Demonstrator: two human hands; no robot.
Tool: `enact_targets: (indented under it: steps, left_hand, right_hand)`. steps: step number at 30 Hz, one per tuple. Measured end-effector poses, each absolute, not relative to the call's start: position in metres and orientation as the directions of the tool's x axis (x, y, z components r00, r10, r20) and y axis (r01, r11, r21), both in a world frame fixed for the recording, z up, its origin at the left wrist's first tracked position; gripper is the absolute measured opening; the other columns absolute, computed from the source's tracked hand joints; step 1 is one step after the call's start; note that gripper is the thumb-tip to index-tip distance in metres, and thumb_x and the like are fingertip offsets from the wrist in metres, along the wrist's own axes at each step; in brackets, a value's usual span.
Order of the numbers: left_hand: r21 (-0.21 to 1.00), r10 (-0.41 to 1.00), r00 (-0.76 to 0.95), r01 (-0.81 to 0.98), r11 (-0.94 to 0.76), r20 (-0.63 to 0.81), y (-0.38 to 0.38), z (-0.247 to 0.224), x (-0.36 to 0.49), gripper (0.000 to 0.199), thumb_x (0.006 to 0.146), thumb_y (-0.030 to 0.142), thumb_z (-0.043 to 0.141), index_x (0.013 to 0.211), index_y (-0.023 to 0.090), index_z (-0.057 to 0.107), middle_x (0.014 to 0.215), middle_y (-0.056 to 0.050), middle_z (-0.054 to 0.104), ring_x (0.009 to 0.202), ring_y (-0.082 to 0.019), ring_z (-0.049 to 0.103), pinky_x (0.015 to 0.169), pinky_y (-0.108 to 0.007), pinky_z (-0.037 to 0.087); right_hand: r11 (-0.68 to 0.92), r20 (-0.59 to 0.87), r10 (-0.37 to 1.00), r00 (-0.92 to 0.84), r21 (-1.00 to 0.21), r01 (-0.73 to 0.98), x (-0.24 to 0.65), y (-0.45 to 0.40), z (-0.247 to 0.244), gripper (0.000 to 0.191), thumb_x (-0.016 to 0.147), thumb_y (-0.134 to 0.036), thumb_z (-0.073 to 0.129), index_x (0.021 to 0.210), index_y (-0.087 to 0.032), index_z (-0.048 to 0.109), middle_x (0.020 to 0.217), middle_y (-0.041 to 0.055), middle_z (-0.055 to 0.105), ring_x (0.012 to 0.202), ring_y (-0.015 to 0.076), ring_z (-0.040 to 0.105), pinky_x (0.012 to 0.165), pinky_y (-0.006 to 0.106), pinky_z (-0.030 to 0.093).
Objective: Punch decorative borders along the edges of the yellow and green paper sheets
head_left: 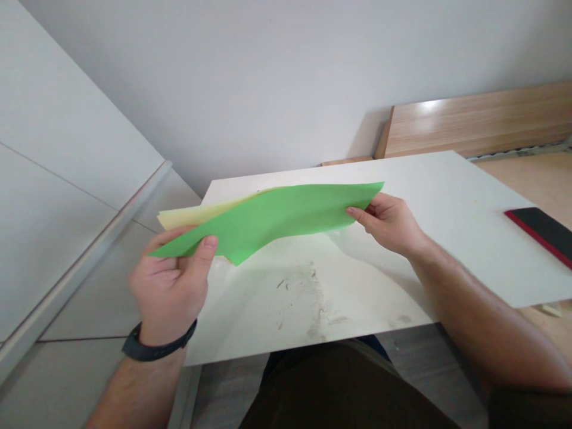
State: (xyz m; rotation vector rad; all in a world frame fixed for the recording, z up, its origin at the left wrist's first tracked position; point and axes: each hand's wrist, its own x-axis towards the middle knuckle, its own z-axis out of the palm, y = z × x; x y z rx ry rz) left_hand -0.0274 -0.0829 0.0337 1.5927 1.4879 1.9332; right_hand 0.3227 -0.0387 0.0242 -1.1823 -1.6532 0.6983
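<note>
Left hand (170,286), right hand (388,223) bow papery-looking green sheet (268,217).

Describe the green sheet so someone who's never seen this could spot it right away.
Over the stained white board, the left hand and right hand hold up bowed paper. The green sheet is the bright one on top, covering a pale yellow sheet.

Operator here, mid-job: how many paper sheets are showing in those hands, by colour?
Green sheet: 1
Pale yellow sheet: 1
Total: 2
</note>
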Motion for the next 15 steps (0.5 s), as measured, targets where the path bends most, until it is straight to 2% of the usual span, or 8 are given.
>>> enact_targets:
  steps: [4, 7, 11, 13, 15]
  left_hand:
    - [0.778, 0.675, -0.391, 0.362, -0.513, 0.626, -0.081, 0.041, -0.022, 0.032, 0.078, 0.023, 0.084, 0.105, 0.010, 0.073, 0.105, -0.011, 0.076, 0.091, -0.018, 0.072, 0.094, -0.037, 0.059]
    - [0.736, 0.634, -0.374, 0.321, -0.597, 0.677, -0.081, 0.046, -0.017, 0.041, 0.076, 0.015, 0.085, 0.114, 0.012, 0.071, 0.106, -0.009, 0.076, 0.091, -0.016, 0.072, 0.094, -0.033, 0.059]
    - [0.768, 0.715, -0.291, 0.337, -0.545, 0.635, -0.081, 0.043, -0.015, 0.038, 0.082, 0.016, 0.080, 0.118, 0.011, 0.071, 0.114, -0.012, 0.075, 0.103, -0.018, 0.071, 0.099, -0.031, 0.055]
    - [0.764, 0.727, -0.274, 0.382, -0.519, 0.630, -0.081, 0.039, -0.016, 0.037, 0.085, 0.021, 0.078, 0.121, 0.012, 0.070, 0.120, -0.013, 0.073, 0.111, -0.022, 0.069, 0.105, -0.037, 0.052]
    - [0.753, 0.726, -0.260, 0.413, -0.512, 0.636, -0.080, 0.035, -0.018, 0.038, 0.087, 0.027, 0.076, 0.122, 0.014, 0.069, 0.121, -0.012, 0.072, 0.114, -0.024, 0.068, 0.108, -0.042, 0.051]
  right_hand:
    - [0.412, 0.415, 0.909, -0.041, -0.880, 0.235, 0.321, -0.042, 0.029, 0.028, 0.086, -0.043, 0.072, 0.101, -0.020, 0.076, 0.078, 0.0032, 0.069, 0.075, 0.0191, 0.064, 0.058, 0.028, 0.049]
    - [0.405, 0.398, 0.914, -0.073, -0.899, 0.165, 0.322, -0.041, 0.029, 0.030, 0.085, -0.043, 0.074, 0.105, -0.021, 0.077, 0.089, 0.0042, 0.074, 0.083, 0.0205, 0.068, 0.067, 0.031, 0.054]
    - [0.371, 0.345, 0.928, -0.142, -0.893, 0.254, 0.325, -0.035, 0.021, 0.030, 0.088, -0.040, 0.071, 0.111, -0.021, 0.076, 0.101, 0.0049, 0.076, 0.088, 0.0206, 0.068, 0.078, 0.034, 0.056]
    - [0.363, 0.330, 0.931, -0.155, -0.882, 0.301, 0.327, -0.032, 0.017, 0.029, 0.089, -0.040, 0.069, 0.110, -0.020, 0.076, 0.099, 0.0047, 0.075, 0.084, 0.0195, 0.066, 0.074, 0.033, 0.054]
    - [0.368, 0.334, 0.930, -0.157, -0.863, 0.345, 0.329, -0.032, 0.016, 0.028, 0.090, -0.040, 0.068, 0.106, -0.019, 0.076, 0.089, 0.0035, 0.074, 0.074, 0.0164, 0.062, 0.065, 0.029, 0.050]
